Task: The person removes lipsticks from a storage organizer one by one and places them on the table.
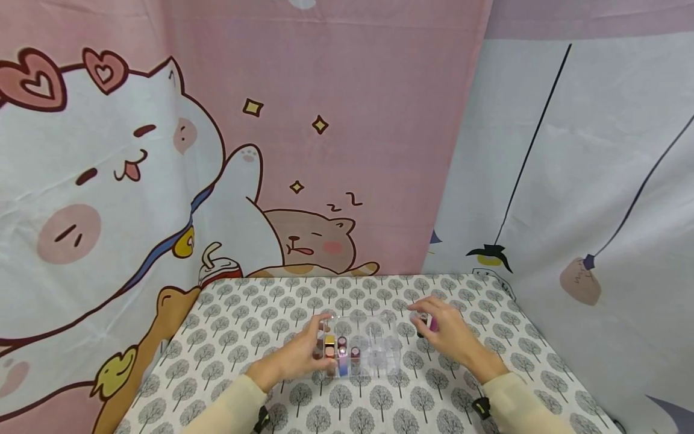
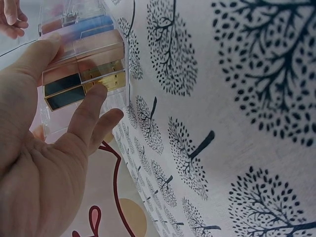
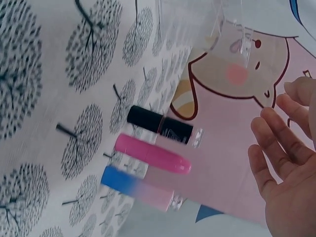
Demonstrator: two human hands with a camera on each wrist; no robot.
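My left hand (image 1: 298, 352) grips the left end of a clear lipstick organizer (image 1: 382, 357), thumb on the near side and fingers around the far side. Several lipsticks stand in its left slots, among them a gold-topped one (image 1: 329, 340), dark red-topped ones (image 1: 355, 352) and a blue-and-pink tube (image 1: 343, 365). In the left wrist view a fingertip lies over a black-and-gold lipstick (image 2: 106, 83) seen through the wall. My right hand (image 1: 447, 328) hovers right of the organizer, fingers loosely bent, holding nothing. By it stand a black lipstick (image 3: 160, 124), a bright pink tube (image 3: 153, 154) and another blue-and-pink tube (image 3: 136, 186).
A tablecloth printed with trees (image 1: 341, 398) covers the table. Behind it hangs a pink curtain (image 1: 352, 150) with cartoon animals, and a pale curtain (image 1: 596, 181) hangs at the right. The right slots of the organizer hold no lipsticks.
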